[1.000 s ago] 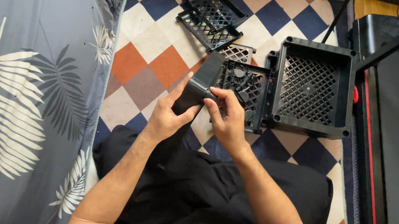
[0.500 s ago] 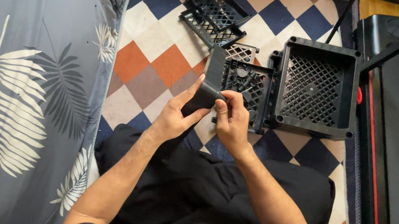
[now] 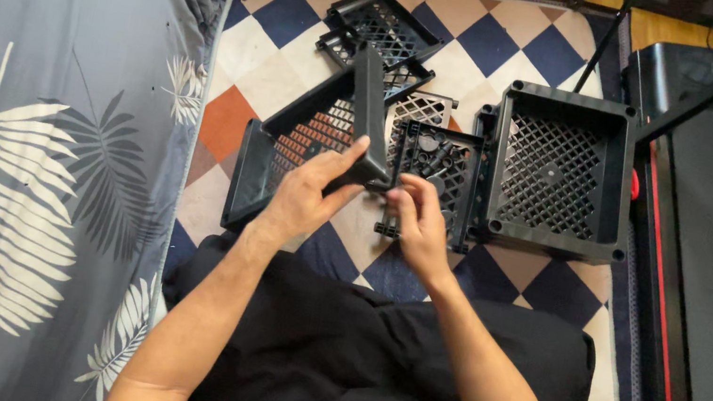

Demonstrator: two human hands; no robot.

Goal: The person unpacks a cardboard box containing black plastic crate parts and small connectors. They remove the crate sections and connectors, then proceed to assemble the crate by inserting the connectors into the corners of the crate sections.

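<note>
Head view: the left hand (image 3: 311,198) now lifts a larger black lattice panel (image 3: 307,150) over the rug's (image 3: 267,43) middle, fingers clamped on its upright edge piece, where before it held a small part. Right hand (image 3: 417,229) pinches the corner beside it.

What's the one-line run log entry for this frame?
left hand: grips black lattice panel, tilted up | right hand: fingers at panel's lower corner | assembled black crate: on checkered rug, right of hands
</note>
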